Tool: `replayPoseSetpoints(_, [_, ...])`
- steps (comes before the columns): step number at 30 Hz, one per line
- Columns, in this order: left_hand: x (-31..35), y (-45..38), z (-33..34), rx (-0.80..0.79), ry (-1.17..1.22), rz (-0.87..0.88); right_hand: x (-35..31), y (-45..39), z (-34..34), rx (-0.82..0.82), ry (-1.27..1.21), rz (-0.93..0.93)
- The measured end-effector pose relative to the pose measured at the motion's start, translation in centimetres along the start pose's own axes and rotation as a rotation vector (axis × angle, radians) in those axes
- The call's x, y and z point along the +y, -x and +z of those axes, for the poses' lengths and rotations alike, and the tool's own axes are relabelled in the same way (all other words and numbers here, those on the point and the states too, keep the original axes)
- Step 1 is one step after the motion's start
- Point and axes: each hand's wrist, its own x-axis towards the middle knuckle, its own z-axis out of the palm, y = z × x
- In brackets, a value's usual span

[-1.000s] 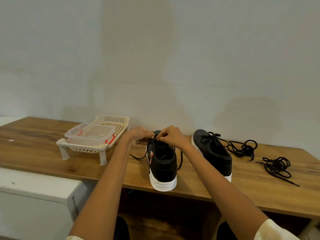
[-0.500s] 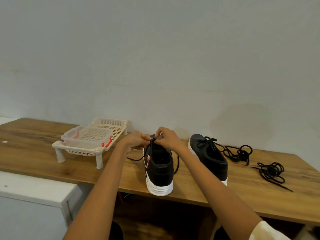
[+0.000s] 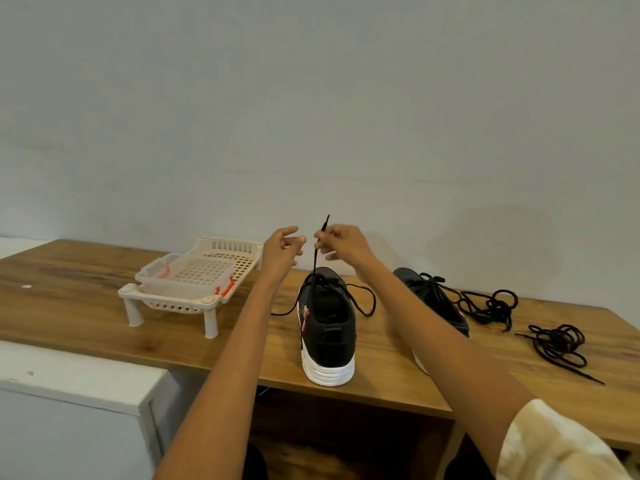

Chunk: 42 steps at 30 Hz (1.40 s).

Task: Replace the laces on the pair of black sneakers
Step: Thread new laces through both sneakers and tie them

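Two sneakers [image 3: 327, 327] sit on the table [image 3: 86, 306], heels toward the near edge, likely for reach; the left one is being worked, the right one [image 3: 433, 303] waits; the right hand [image 3: 341, 242] pinches one lace [image 3: 315, 261] end, drawn up taut from the eyelets, probably pulling it through; the left hand [image 3: 278, 249] hovers beside it, fingers loose, holding nothing; two spare lace bundles [image 3: 557, 344] lie far right; one rack [image 3: 194, 282] stands left.

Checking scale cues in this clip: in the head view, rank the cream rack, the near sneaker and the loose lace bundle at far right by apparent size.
1. cream rack
2. near sneaker, though it sits nearer the camera, so the gap is unsure
3. loose lace bundle
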Motion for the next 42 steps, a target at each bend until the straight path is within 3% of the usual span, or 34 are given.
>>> replayPoseSetpoints(4, [-1.3, 0.3, -0.3, -0.393, -0.315, -0.094, -3.4, -1.9, -1.7, 0.114, -0.287, -0.099])
replayPoseSetpoints(7, [-2.0, 0.3, -0.1, -0.448, -0.334, -0.098, -6.1, -2.5, -2.6, 0.139, -0.428, -0.221])
replayPoseSetpoints(9, [-1.5, 0.1, 0.1, -0.309, -0.246, -0.066, -6.8, -2.4, -2.7, 0.158, -0.448, -0.253])
replayPoseSetpoints(12, [0.1, -0.6, 0.0, 0.133, 0.084, -0.045, -5.6, -1.7, -2.1, 0.125, -0.162, -0.205])
replayPoseSetpoints(15, [1.2, -1.1, -0.4, 0.368, 0.382, -0.049, -2.9, 0.0, -0.9, -0.210, 0.159, -0.100])
replayPoseSetpoints(18, [1.5, -0.7, -0.8, 0.473, 0.503, -0.016, -1.0, 1.4, 0.9, -0.527, 0.225, 0.034])
replayPoseSetpoints(22, [2.3, -0.5, -1.1, 0.480, 0.570, 0.052, -0.8, 1.0, 2.1, -0.397, 0.159, -0.001])
replayPoseSetpoints(26, [1.8, -1.2, -1.9, 0.471, 0.584, 0.001, -2.0, 0.2, 1.8, -0.326, 0.098, -0.050])
replayPoseSetpoints(31, [1.1, -1.5, -2.1, 0.455, 0.435, -0.008, -1.5, 0.4, 2.6, -0.289, 0.092, -0.043])
replayPoseSetpoints(35, [0.3, -1.1, -2.2, 0.334, -0.231, 0.032, -0.8, 0.2, 2.4, -0.082, 0.300, -0.056])
replayPoseSetpoints(38, [-0.6, -0.6, -1.6, 0.222, -0.697, 0.040, 0.5, 0.3, 1.9, -0.065, 0.530, -0.040])
replayPoseSetpoints(42, [-0.1, -0.9, -0.4, -0.065, -0.429, 0.145, 1.0, 1.5, 1.6, -0.046, 0.543, -0.006])
